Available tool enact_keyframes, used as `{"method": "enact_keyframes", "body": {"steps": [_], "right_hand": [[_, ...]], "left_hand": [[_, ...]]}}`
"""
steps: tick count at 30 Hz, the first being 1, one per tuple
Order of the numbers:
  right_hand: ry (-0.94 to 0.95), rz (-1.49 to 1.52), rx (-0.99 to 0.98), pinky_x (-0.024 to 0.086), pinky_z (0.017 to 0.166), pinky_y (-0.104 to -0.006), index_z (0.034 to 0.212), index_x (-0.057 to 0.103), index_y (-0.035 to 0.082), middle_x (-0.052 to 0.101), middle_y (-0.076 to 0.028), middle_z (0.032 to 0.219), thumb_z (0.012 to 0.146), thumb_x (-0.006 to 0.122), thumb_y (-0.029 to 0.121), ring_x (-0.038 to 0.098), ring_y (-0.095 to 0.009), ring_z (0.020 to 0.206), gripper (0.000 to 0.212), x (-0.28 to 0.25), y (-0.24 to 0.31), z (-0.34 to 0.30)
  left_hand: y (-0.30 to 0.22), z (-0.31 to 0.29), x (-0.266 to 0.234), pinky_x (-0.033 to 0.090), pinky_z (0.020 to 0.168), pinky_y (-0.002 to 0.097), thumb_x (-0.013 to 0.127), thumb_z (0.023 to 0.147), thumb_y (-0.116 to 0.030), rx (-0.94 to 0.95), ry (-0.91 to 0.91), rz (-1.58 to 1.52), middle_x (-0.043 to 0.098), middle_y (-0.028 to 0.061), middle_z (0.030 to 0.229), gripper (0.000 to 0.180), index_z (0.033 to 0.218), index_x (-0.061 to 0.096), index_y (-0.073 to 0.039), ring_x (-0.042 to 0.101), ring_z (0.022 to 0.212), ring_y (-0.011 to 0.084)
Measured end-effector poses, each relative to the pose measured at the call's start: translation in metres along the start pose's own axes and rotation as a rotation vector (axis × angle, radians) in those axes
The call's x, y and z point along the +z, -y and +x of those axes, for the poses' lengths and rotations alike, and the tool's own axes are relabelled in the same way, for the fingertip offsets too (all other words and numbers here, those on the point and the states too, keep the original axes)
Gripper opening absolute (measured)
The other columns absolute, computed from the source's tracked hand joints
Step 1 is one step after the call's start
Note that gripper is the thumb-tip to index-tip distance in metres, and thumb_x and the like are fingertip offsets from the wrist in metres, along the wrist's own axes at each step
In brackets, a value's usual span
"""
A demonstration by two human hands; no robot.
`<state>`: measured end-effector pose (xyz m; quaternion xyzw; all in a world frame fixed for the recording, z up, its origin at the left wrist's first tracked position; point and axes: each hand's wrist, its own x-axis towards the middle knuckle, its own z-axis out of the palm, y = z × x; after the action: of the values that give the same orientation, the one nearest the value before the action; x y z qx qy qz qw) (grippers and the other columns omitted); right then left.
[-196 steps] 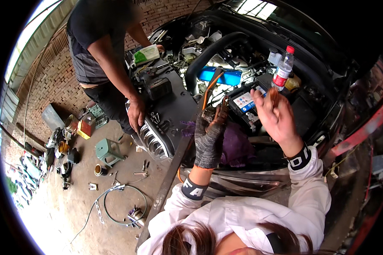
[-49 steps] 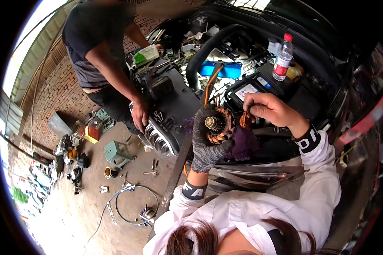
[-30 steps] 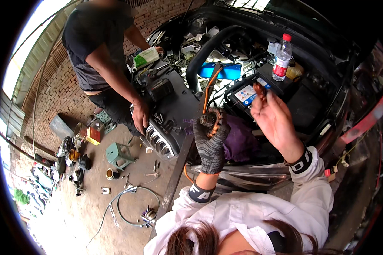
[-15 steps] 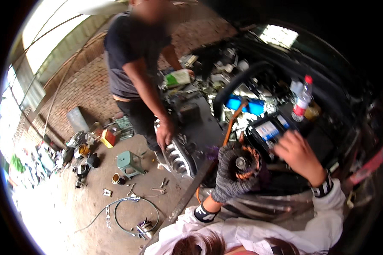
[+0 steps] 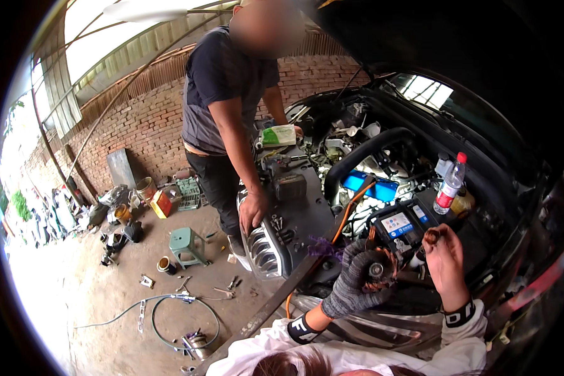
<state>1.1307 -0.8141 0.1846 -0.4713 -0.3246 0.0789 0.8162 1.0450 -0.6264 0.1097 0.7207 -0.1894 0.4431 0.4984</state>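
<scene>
Gloved left hand [image 5: 356, 282] wrapped round a copper-wound motor core [image 5: 377, 274] above the front edge of the engine bay [image 5: 382, 182], bare right hand [image 5: 446, 264] pinching a copper strand [image 5: 432, 236] beside it: probably best pulling steadily, core gripped firm.

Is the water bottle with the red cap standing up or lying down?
Standing up. The bottle sits upright beside the battery, red cap on top.
</scene>
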Motion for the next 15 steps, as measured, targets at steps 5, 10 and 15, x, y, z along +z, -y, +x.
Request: {"method": "enact_keyframes", "body": {"steps": [5, 10, 15], "right_hand": [[0.229, -0.109, -0.051, 0.047, 0.079, -0.0289, 0.107, 0.055, 0.003, 0.056, -0.011, 0.113, 0.096, 0.062, 0.023, 0.058, -0.016, 0.099, 0.024, 0.013, 0.004, -0.004], [0.204, 0.019, 0.037, 0.043, 0.084, -0.0271, 0.107, 0.051, 0.005, 0.059, -0.011, 0.105, 0.096, 0.062, 0.023, 0.057, -0.018, 0.098, 0.023, 0.019, -0.002, -0.010], [-0.030, 0.022, -0.162, 0.047, 0.088, -0.0345, 0.115, 0.050, 0.004, 0.061, -0.012, 0.108, 0.101, 0.050, 0.012, 0.061, -0.021, 0.100, 0.015, 0.015, -0.019, 0.000]], "left_hand": [[0.021, 0.001, 0.003, 0.041, 0.100, 0.0454, 0.084, 0.061, -0.026, -0.102, -0.109, 0.238, 0.051, 0.0153, 0.120, 0.073, 0.124, 0.051, -0.007, 0.049, 0.115, 0.0352], [0.039, -0.016, 0.015, 0.048, 0.096, 0.0340, 0.087, 0.071, -0.009, -0.528, -0.269, -0.552, 0.057, 0.0092, 0.120, 0.074, 0.129, 0.041, -0.005, 0.056, 0.112, 0.0191], [0.038, -0.027, 0.025, 0.048, 0.096, 0.0337, 0.086, 0.071, -0.009, -0.456, -0.298, -0.418, 0.055, 0.0081, 0.121, 0.074, 0.129, 0.041, -0.006, 0.056, 0.110, 0.0187]]}}
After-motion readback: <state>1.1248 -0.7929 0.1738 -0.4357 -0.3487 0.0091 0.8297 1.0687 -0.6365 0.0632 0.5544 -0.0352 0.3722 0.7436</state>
